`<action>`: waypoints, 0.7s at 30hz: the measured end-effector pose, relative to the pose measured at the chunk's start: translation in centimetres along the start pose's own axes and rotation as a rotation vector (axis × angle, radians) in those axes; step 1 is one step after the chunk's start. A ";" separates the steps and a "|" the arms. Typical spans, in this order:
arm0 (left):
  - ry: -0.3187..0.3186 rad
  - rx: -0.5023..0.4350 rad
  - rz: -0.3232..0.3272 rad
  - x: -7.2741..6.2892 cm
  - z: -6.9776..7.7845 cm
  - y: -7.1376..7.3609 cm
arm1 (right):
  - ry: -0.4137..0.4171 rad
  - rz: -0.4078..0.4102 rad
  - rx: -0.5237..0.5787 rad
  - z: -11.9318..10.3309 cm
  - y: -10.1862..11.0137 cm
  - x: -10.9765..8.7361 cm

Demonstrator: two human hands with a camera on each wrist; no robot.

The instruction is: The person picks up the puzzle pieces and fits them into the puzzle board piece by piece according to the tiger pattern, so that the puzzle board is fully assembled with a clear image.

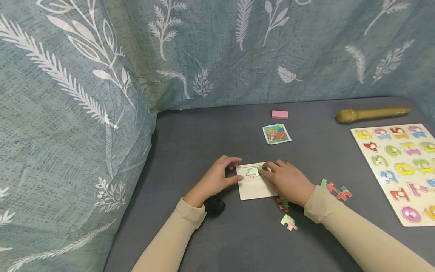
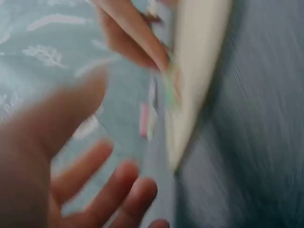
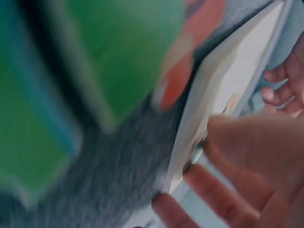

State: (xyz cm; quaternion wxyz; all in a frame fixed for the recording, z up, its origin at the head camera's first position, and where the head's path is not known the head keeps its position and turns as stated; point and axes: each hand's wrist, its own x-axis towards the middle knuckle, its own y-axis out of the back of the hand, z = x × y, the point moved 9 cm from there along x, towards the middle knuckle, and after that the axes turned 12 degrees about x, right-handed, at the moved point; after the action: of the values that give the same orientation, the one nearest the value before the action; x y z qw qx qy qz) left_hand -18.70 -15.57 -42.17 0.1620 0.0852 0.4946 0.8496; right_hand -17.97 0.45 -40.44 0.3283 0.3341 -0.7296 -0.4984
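Right hand [image 1: 288,181], fingers extended, touches the pieces [image 1: 252,172] lying near the far edge of the board [image 1: 256,189]. Left hand [image 1: 217,175], fingers spread and holding nothing, is at the board's left edge. Loose pieces [image 1: 289,222] lie nearside; card [image 1: 276,134] and block [image 1: 280,115] lie beyond.

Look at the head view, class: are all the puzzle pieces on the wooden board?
No, several puzzle pieces lie loose on the dark tabletop, apart from the wooden board.
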 end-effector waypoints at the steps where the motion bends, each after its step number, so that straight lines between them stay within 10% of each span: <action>1: 0.002 0.029 0.000 -0.3 0.3 0.3 | -0.009 -0.006 0.013 0.1 -0.1 0.0; 9: -0.093 0.487 -0.246 -1.9 2.6 -2.5 | -0.068 -0.041 0.044 0.1 -0.3 0.4; 21: -0.050 0.444 -0.202 -0.5 2.0 -2.1 | -0.142 0.042 0.008 -0.9 0.0 0.3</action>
State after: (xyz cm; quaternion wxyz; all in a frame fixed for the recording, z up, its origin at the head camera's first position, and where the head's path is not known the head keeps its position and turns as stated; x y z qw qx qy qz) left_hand -17.24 -13.13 -43.01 0.2357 0.0896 0.6712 0.6971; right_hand -17.38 -0.24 -40.09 0.2847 0.2837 -0.7600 -0.5107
